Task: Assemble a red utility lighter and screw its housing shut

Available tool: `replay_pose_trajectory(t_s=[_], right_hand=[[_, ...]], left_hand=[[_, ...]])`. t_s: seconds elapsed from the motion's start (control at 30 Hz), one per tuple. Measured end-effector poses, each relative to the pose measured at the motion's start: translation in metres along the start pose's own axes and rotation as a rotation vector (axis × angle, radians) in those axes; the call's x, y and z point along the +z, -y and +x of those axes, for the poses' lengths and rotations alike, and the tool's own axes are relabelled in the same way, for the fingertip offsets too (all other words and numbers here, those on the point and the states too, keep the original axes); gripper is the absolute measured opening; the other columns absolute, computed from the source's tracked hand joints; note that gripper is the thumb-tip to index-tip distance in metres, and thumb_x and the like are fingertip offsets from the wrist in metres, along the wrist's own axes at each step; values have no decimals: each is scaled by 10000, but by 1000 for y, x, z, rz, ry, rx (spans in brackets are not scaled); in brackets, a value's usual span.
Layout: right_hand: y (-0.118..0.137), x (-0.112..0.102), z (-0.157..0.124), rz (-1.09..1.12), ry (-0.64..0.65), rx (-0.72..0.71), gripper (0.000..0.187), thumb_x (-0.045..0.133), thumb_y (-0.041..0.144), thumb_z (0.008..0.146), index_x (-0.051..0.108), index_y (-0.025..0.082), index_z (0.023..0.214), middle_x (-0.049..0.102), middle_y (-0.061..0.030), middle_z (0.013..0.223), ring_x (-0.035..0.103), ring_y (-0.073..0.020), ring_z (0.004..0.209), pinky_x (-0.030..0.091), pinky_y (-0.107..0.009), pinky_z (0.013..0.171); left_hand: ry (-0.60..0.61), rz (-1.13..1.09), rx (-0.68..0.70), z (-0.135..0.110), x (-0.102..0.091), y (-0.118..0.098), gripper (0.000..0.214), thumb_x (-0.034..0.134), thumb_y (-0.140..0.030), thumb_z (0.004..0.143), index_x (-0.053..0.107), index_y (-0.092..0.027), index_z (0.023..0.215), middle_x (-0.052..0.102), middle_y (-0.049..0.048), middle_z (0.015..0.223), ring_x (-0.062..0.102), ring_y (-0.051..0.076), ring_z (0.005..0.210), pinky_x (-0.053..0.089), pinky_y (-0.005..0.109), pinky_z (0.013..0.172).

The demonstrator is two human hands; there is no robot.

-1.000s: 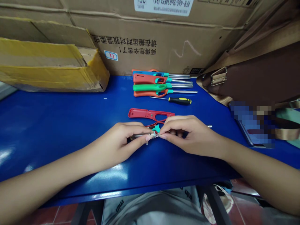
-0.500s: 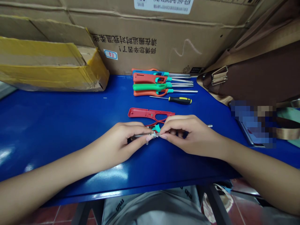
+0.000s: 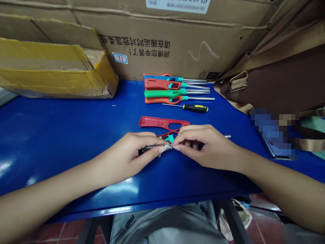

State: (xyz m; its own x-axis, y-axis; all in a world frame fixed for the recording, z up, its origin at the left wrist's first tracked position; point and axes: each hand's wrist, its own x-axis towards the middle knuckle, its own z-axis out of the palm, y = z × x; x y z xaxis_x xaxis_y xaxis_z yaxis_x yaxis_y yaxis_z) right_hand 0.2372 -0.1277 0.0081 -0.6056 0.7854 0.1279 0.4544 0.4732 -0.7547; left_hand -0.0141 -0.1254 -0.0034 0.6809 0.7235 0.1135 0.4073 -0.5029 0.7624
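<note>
My left hand (image 3: 133, 150) is closed around a slim, see-through lighter fuel tank (image 3: 150, 147), held level just above the table. At the tank's right end, my right hand (image 3: 212, 149) pinches thumb and forefinger together by the whitish valve (image 3: 167, 146); what they grip is too small to make out. Just behind the fingertips shows a teal trigger piece (image 3: 170, 138), with part of a red casing around it. Farther back lies an open red lighter casing half (image 3: 152, 122), its inside facing up. A metal tube tip (image 3: 228, 136) sticks out beyond my right hand.
Several assembled stick lighters (image 3: 162, 94) lie in a row at the back, a black-and-yellow screwdriver (image 3: 195, 108) before them. A taped carton (image 3: 58, 83) stands left and a large cardboard box (image 3: 177, 40) behind. On the right are a brown bag (image 3: 281, 78) and a phone (image 3: 273, 149).
Both hands keep nearly the same grip and place at the tank's valve end. The whole view has shifted very slightly.
</note>
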Motion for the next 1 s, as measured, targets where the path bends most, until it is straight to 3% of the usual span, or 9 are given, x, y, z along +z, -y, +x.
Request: replay_pose_trajectory(t_s=[0.37,0.73,1.0], right_hand=[[0,0,0,7,-6,-4,105,652,158,958,749,173,922,698,2,849,576,-75,660,458,-200,591],[-4,6,-1,0,-24,-96,127,633,123,969,753,144,933,686,-11,833,579,-81,682,437,-203,580],[-7,6,-1,-30,-34,-205,136,611,103,991,734,139,946,716,-36,893,651,-112,819,504,-232,754]], left_hand=[[12,9,20,-1,-1,0,212,594,-304,1050,771,-236,1144,794,-11,1086,719,129,975,539,209,861],[3,37,57,-2,0,0,219,578,-288,1053,774,-224,1127,791,4,1051,729,130,926,547,209,814],[21,33,43,-1,-1,-3,217,578,-265,1049,781,-233,1116,777,-5,996,711,115,843,531,210,742]])
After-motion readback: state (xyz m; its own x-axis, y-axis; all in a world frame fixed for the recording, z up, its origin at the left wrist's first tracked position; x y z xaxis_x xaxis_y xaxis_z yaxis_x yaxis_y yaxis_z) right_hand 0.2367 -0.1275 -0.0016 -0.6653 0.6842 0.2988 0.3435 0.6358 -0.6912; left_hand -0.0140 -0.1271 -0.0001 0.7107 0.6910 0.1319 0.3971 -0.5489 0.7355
